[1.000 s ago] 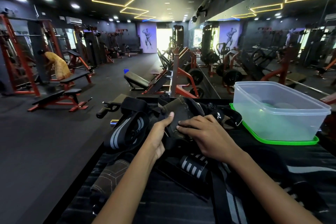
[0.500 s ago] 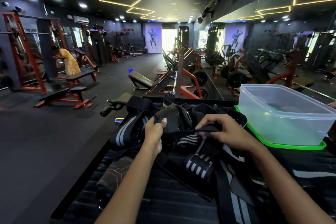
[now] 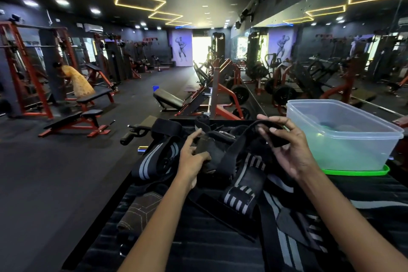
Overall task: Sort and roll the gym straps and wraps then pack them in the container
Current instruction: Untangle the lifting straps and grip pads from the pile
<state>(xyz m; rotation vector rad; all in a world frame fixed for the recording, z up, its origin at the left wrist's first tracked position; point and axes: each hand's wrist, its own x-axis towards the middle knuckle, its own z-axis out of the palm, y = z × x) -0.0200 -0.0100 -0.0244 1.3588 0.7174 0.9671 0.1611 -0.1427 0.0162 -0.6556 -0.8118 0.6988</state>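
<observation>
A heap of black gym straps and grey-striped wraps [image 3: 242,192] lies on a dark ribbed surface [image 3: 198,249]. My right hand [image 3: 284,150] pinches the end of a black strap [image 3: 234,152] and holds it lifted above the heap. My left hand [image 3: 192,157] grips a dark padded piece [image 3: 206,147] at the strap's lower end. A rolled black wrap with grey stripes [image 3: 154,161] sits to the left. The clear plastic container [image 3: 344,139] stands at the right on a green lid [image 3: 353,171].
A brown hex-patterned pad [image 3: 141,210] lies near the surface's left edge. A black handle attachment [image 3: 132,133] sits at the far left corner. Benches [image 3: 75,120] and weight machines fill the gym floor beyond, where a person in yellow [image 3: 76,83] bends.
My right hand has pulled the black strap up and to the right, out of the heap. The left hand stayed on the padded piece.
</observation>
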